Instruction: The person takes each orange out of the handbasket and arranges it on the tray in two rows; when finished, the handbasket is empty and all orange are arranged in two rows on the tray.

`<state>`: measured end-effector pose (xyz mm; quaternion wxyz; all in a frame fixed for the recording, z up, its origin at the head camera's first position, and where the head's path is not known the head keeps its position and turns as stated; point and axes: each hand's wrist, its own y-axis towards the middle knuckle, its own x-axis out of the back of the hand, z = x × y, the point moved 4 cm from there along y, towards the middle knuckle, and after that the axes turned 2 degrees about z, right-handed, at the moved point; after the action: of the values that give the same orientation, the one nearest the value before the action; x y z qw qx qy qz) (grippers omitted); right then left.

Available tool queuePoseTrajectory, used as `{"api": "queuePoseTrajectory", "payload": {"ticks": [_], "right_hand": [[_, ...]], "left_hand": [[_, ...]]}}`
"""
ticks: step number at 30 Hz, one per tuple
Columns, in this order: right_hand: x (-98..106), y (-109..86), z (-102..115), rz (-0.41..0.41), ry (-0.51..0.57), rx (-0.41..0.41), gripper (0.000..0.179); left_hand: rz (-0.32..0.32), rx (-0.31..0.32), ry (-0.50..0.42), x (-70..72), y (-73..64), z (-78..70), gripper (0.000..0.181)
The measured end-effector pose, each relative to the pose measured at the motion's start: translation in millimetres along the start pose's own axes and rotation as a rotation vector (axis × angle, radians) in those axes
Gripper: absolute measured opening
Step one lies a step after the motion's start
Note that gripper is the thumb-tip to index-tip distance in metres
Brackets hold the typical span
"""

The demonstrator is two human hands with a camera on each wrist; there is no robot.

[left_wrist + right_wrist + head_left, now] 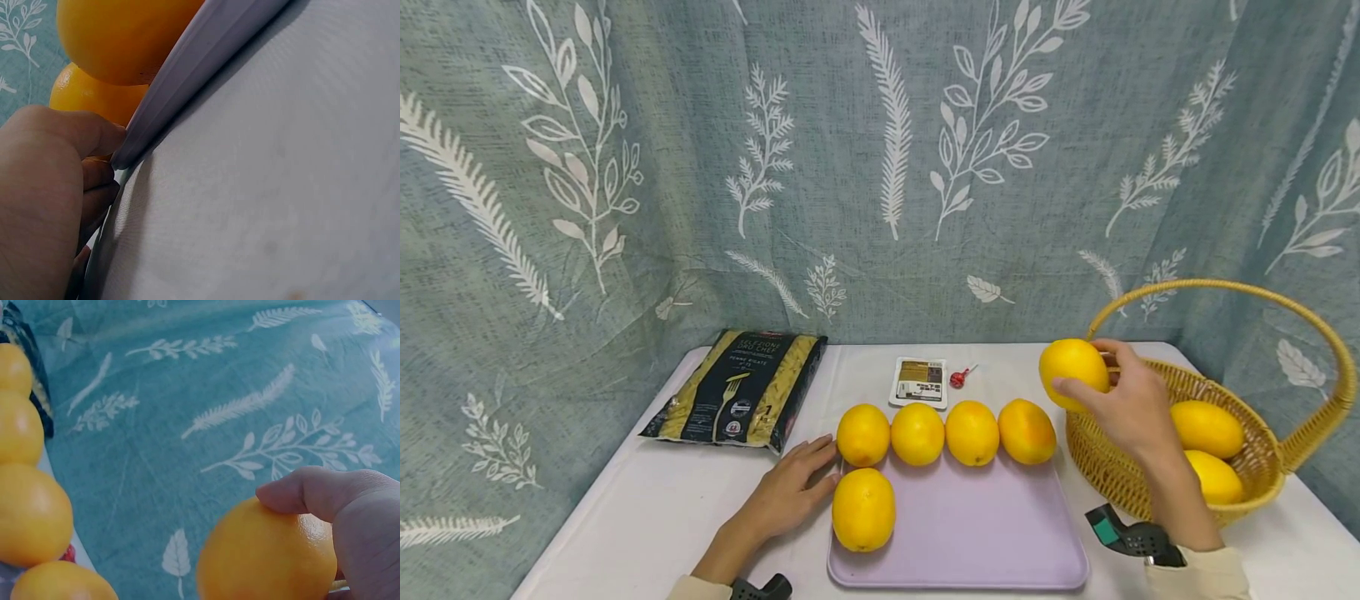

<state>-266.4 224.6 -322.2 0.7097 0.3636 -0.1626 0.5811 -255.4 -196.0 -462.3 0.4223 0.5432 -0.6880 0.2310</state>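
My right hand (pixel 1127 404) grips a yellow-orange orange (pixel 1070 371) in front of the wicker basket's (pixel 1105 467) left rim. In the right wrist view, the thumb lies along the top of the held orange (pixel 265 556). A lilac tray (pixel 970 525) bears a row of several oranges (pixel 917 434) along its far edge, and one more orange (pixel 863 510) at its left side. My left hand (pixel 790 487) rests on the table with its fingertips at the tray's left edge. From the left wrist, the thumb touches the tray's rim (pixel 169 78); its other fingers are partly hidden.
Two more oranges (pixel 1208 429) lie inside the basket, whose tall arched handle (pixel 1217 283) rises at the right. A penne pasta bag (pixel 741 390) lies at the back left. Behind the tray are a small flat packet (pixel 919 382) and a red lollipop (pixel 958 379). A patterned curtain (pixel 850 167) hangs behind the table.
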Motion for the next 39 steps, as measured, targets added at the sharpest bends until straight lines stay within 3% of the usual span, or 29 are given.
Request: {"api": "queuePoseTrajectory", "payload": {"ticks": [11, 17, 25, 39], "right_hand": [[-8.9, -0.8, 13.6, 0.052, 0.022, 0.003, 0.079], [-21.7, 0.2, 22.1, 0.132, 0.054, 0.021, 0.075], [-38.4, -4.6, 29.8, 0.169, 0.069, 0.049, 0.065], [-58.5, -12.2, 41.2, 0.246, 0.036, 0.072, 0.060]], "left_hand": [[-0.001, 0.002, -0.001, 1.2, 0.5, 0.1, 0.049], [-0.005, 0.004, -0.003, 0.9, -0.3, 1.3, 0.049], [-0.003, -0.004, -0.005, 1.1, -0.5, 0.3, 0.049], [0.002, 0.002, -0.007, 0.4, -1.3, 0.2, 0.050]]}}
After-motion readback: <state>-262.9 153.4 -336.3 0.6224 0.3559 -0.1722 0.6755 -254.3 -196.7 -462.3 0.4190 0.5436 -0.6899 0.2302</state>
